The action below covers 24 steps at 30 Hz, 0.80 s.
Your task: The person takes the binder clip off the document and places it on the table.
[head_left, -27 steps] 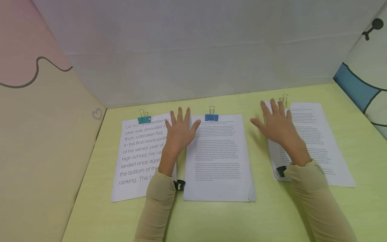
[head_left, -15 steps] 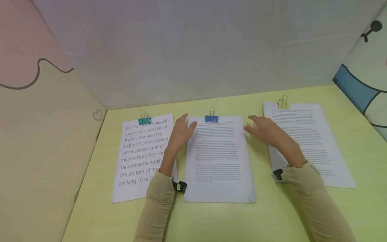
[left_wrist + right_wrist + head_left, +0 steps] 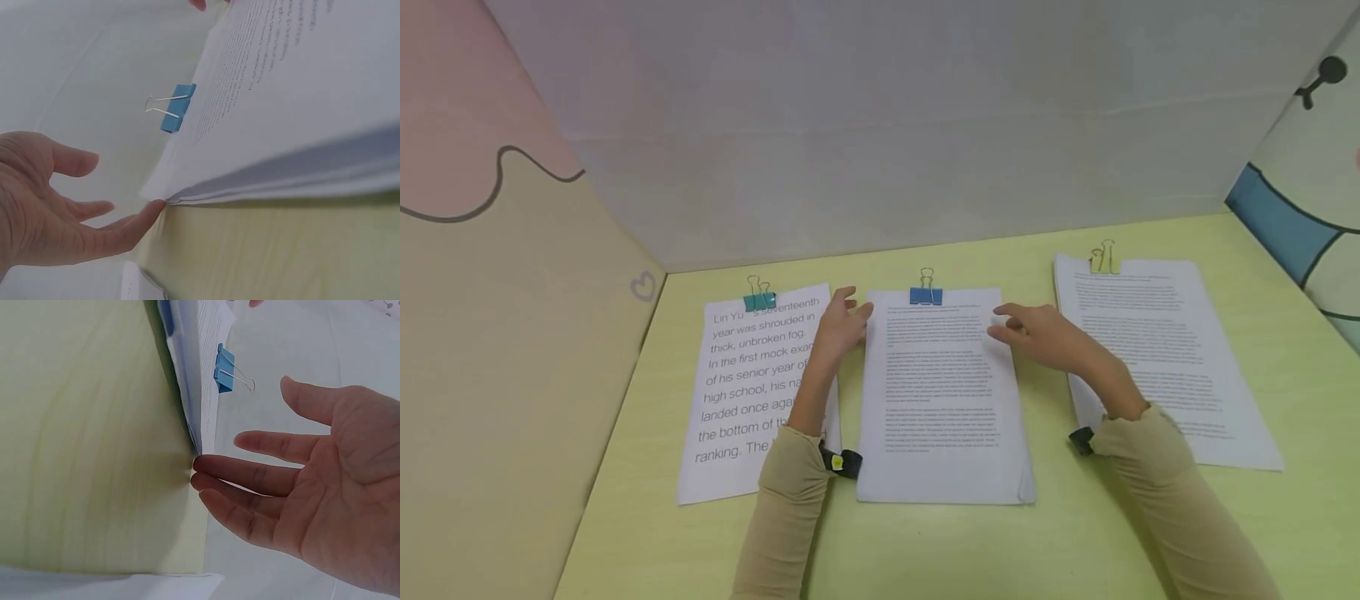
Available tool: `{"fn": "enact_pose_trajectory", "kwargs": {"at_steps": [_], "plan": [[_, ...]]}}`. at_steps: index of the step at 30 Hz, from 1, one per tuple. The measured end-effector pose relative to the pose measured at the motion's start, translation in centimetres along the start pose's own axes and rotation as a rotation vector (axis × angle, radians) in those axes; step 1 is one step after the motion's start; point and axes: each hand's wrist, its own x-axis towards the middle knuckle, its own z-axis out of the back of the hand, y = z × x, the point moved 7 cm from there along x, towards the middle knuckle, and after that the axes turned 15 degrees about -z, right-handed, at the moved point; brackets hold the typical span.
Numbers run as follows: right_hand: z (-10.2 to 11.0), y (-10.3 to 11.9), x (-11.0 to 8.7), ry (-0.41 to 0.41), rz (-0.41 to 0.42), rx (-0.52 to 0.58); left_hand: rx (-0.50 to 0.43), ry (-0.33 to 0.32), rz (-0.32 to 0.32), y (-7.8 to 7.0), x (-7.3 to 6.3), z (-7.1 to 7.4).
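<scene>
The middle stack of printed paper (image 3: 936, 392) lies on the table with a blue binder clip (image 3: 926, 296) on its top edge. My left hand (image 3: 842, 325) is at the stack's upper left; in the left wrist view a fingertip meets the corner of the sheets, thumb apart. On the opposite side, my right hand (image 3: 1041, 333) has its fingers at the upper right edge, thumb over the page in the head view. The right wrist view shows fingertips (image 3: 199, 464) right at the stack's corner, thumb raised away. Neither hand grips the paper.
To the left lies a large-print stack (image 3: 752, 400) with a teal binder clip (image 3: 760, 301), partly under the left forearm. A third stack (image 3: 1157, 358) with a yellow binder clip (image 3: 1105, 262) sits right, partly behind the right forearm. A pale wall (image 3: 910, 183) backs the table.
Both hands have drawn in toward the middle stack. The right hand came left and down off the right stack, the left hand slightly down. Spread fingers have come together and bent somewhat.
</scene>
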Motion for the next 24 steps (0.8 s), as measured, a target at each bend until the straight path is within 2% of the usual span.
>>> {"fn": "enact_pose_trajectory", "kwargs": {"at_steps": [13, 20, 24], "plan": [[0.12, 0.11, -0.11, -0.023, 0.026, -0.018, -0.16, 0.016, 0.018, 0.31, -0.5, -0.09], [0.27, 0.18, -0.23, -0.037, 0.056, -0.025, -0.111, 0.063, 0.049, 0.38, -0.41, -0.34], [0.34, 0.21, -0.25, -0.042, 0.063, -0.024, -0.085, 0.084, 0.042, 0.27, -0.32, -0.65]]}}
